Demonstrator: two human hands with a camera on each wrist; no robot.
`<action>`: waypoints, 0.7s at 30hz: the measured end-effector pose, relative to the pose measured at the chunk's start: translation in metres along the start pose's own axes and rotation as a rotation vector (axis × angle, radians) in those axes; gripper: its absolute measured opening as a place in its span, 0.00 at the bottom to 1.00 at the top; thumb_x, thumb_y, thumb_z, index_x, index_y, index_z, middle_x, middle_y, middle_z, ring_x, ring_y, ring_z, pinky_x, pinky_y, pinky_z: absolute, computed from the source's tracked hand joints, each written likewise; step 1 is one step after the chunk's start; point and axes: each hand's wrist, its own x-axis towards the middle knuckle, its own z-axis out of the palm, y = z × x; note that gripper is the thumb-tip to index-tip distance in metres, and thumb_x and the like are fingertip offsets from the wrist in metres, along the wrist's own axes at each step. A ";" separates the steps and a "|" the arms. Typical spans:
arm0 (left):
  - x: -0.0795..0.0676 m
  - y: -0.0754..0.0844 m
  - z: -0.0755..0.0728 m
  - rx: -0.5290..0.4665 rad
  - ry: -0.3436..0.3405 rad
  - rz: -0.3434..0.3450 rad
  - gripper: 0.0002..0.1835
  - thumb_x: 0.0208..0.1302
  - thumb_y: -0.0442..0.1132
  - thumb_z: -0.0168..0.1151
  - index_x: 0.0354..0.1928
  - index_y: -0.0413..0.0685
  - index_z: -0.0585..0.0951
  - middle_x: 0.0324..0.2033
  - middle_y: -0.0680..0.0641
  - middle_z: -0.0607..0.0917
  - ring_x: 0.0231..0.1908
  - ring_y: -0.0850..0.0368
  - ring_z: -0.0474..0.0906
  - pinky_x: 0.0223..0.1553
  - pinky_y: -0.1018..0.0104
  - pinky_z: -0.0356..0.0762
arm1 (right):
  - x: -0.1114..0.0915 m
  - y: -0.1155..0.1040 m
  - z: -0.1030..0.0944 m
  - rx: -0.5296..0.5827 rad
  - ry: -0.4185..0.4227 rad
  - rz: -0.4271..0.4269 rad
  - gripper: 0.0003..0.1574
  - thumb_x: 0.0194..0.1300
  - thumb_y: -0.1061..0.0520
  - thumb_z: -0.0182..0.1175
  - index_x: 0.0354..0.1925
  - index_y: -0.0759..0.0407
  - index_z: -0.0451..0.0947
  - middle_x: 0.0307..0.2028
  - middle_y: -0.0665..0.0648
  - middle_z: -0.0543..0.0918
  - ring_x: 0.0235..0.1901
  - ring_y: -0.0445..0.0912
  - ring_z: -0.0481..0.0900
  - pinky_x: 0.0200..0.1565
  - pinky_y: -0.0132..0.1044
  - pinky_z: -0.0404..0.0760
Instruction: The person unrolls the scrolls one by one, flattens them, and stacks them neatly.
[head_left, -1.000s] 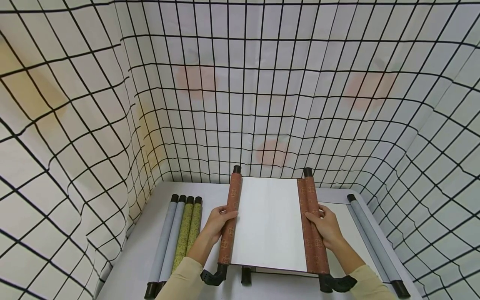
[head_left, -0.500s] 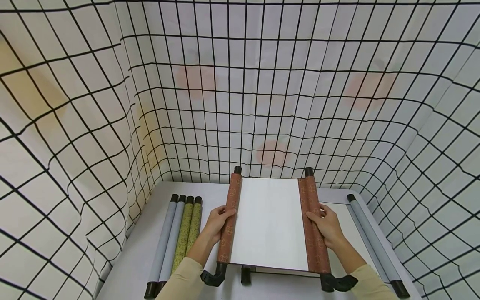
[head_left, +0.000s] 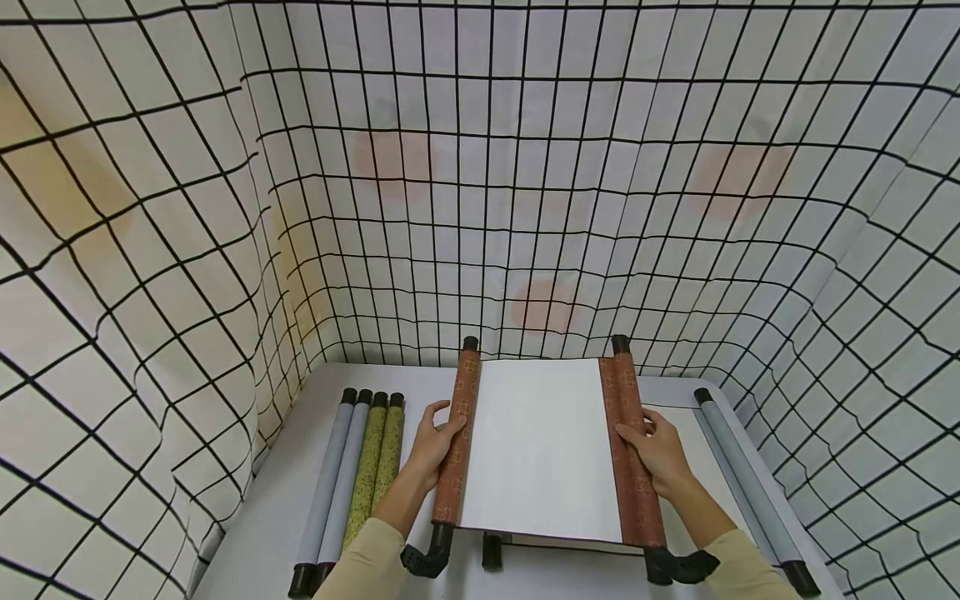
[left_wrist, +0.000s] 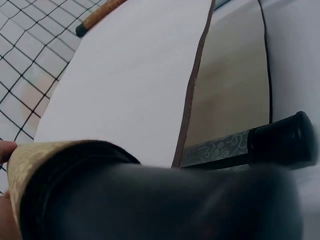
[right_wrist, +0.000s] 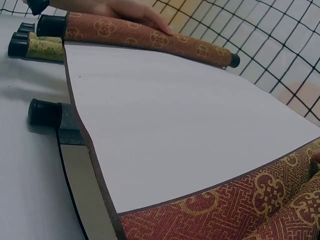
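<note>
A hanging scroll with blank white paper (head_left: 543, 450) is partly unrolled between my hands, raised over the table. My left hand (head_left: 430, 450) grips its left red-brown patterned roll (head_left: 458, 433), thumb on top and index finger lifted off. My right hand (head_left: 663, 454) holds the right roll (head_left: 637, 467), its thumb over the brocade strip and its other fingers mostly hidden behind. Black knobs cap both rolls. Beneath lies another scroll, partly open, with cream paper (right_wrist: 80, 185) and a grey-blue patterned roll with a black knob (left_wrist: 285, 140). Gold floral figures show on the red brocade (right_wrist: 270, 190) in the right wrist view.
Two grey-blue rolled scrolls (head_left: 327, 479) and two yellow-green ones (head_left: 375, 454) lie side by side on the left of the white table (head_left: 273, 500). A grey-blue roll (head_left: 750, 487) lies along the right edge. Black netting (head_left: 547, 208) surrounds the table's back and sides.
The two rolls have moved slightly apart, so a little more white paper shows. My left hand has shifted a bit left, and its index finger has lifted from the roll.
</note>
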 end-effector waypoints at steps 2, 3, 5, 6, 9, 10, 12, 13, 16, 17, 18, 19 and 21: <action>-0.001 -0.001 0.000 0.004 -0.010 0.010 0.34 0.77 0.45 0.61 0.78 0.52 0.58 0.49 0.36 0.82 0.39 0.47 0.84 0.36 0.55 0.82 | 0.000 0.000 0.000 0.004 -0.001 0.000 0.48 0.76 0.54 0.64 0.79 0.70 0.49 0.60 0.73 0.69 0.44 0.52 0.83 0.39 0.46 0.86; -0.002 -0.001 0.000 0.003 -0.012 0.009 0.34 0.78 0.44 0.61 0.78 0.54 0.58 0.49 0.36 0.82 0.40 0.47 0.84 0.36 0.55 0.82 | -0.001 0.000 0.000 0.007 -0.001 0.000 0.48 0.76 0.54 0.64 0.79 0.70 0.49 0.60 0.72 0.69 0.44 0.52 0.83 0.39 0.46 0.86; -0.002 -0.002 0.000 0.009 -0.011 0.004 0.32 0.78 0.45 0.60 0.78 0.55 0.59 0.50 0.37 0.81 0.40 0.47 0.83 0.37 0.55 0.81 | -0.001 -0.001 0.000 0.008 -0.002 -0.001 0.48 0.76 0.55 0.64 0.79 0.70 0.49 0.60 0.73 0.69 0.44 0.52 0.83 0.39 0.47 0.86; -0.002 -0.002 0.000 0.012 -0.011 0.003 0.32 0.79 0.45 0.59 0.78 0.54 0.60 0.51 0.37 0.81 0.41 0.47 0.83 0.38 0.56 0.81 | -0.001 -0.001 -0.001 0.004 -0.002 -0.001 0.48 0.76 0.54 0.64 0.78 0.70 0.49 0.60 0.73 0.69 0.44 0.52 0.83 0.39 0.46 0.86; -0.002 -0.004 0.001 0.029 -0.008 -0.008 0.30 0.80 0.47 0.55 0.77 0.50 0.61 0.54 0.37 0.78 0.44 0.48 0.80 0.40 0.56 0.79 | -0.002 -0.001 -0.001 -0.010 0.002 -0.002 0.48 0.76 0.54 0.63 0.78 0.70 0.49 0.61 0.73 0.69 0.44 0.51 0.82 0.39 0.46 0.86; -0.002 -0.004 0.001 0.035 -0.007 -0.014 0.30 0.80 0.48 0.53 0.77 0.49 0.61 0.56 0.37 0.77 0.45 0.48 0.79 0.41 0.56 0.79 | -0.002 -0.001 -0.001 -0.013 0.004 -0.003 0.48 0.76 0.54 0.63 0.78 0.70 0.50 0.61 0.73 0.69 0.44 0.51 0.82 0.39 0.46 0.86; -0.001 -0.006 0.001 0.045 -0.005 -0.024 0.30 0.81 0.49 0.51 0.77 0.48 0.61 0.58 0.37 0.74 0.48 0.47 0.77 0.43 0.55 0.77 | -0.001 -0.001 -0.001 -0.014 0.003 -0.004 0.47 0.76 0.54 0.63 0.78 0.70 0.50 0.61 0.73 0.69 0.44 0.51 0.82 0.39 0.45 0.86; -0.001 -0.008 0.002 0.048 -0.003 -0.029 0.30 0.81 0.50 0.50 0.77 0.47 0.61 0.60 0.37 0.73 0.48 0.47 0.77 0.44 0.55 0.77 | -0.001 -0.001 0.000 -0.011 0.001 -0.004 0.47 0.76 0.54 0.63 0.78 0.70 0.50 0.61 0.73 0.69 0.44 0.51 0.82 0.39 0.45 0.86; -0.001 -0.010 0.004 0.060 -0.002 -0.027 0.34 0.79 0.53 0.54 0.78 0.46 0.60 0.60 0.36 0.73 0.49 0.46 0.77 0.44 0.55 0.77 | -0.001 -0.001 0.000 -0.005 -0.003 -0.005 0.47 0.76 0.55 0.63 0.78 0.70 0.50 0.61 0.73 0.69 0.45 0.52 0.82 0.40 0.45 0.86; -0.001 -0.010 0.004 0.069 -0.001 -0.024 0.36 0.77 0.53 0.58 0.78 0.46 0.59 0.59 0.36 0.74 0.49 0.46 0.77 0.43 0.56 0.78 | 0.000 -0.001 0.000 -0.007 -0.004 -0.006 0.47 0.76 0.55 0.63 0.78 0.70 0.50 0.61 0.73 0.69 0.45 0.52 0.82 0.40 0.45 0.86; -0.001 -0.010 0.005 0.080 0.000 -0.019 0.39 0.75 0.53 0.62 0.78 0.45 0.58 0.58 0.36 0.74 0.47 0.46 0.78 0.42 0.56 0.78 | 0.000 -0.001 0.000 -0.009 -0.004 -0.006 0.47 0.76 0.55 0.63 0.78 0.70 0.50 0.61 0.73 0.69 0.45 0.52 0.82 0.40 0.45 0.86; -0.002 -0.010 0.005 0.091 -0.002 -0.010 0.41 0.73 0.51 0.66 0.78 0.45 0.57 0.57 0.36 0.75 0.46 0.46 0.79 0.41 0.57 0.79 | 0.000 -0.001 0.000 -0.013 -0.001 -0.007 0.47 0.76 0.55 0.63 0.78 0.70 0.50 0.61 0.73 0.69 0.45 0.52 0.82 0.40 0.45 0.86; -0.003 -0.010 0.005 0.111 -0.004 0.006 0.46 0.69 0.47 0.72 0.79 0.43 0.56 0.54 0.36 0.76 0.44 0.47 0.80 0.38 0.58 0.80 | 0.000 -0.002 0.000 -0.024 0.005 -0.010 0.46 0.76 0.55 0.63 0.78 0.70 0.51 0.61 0.73 0.69 0.45 0.52 0.82 0.39 0.45 0.86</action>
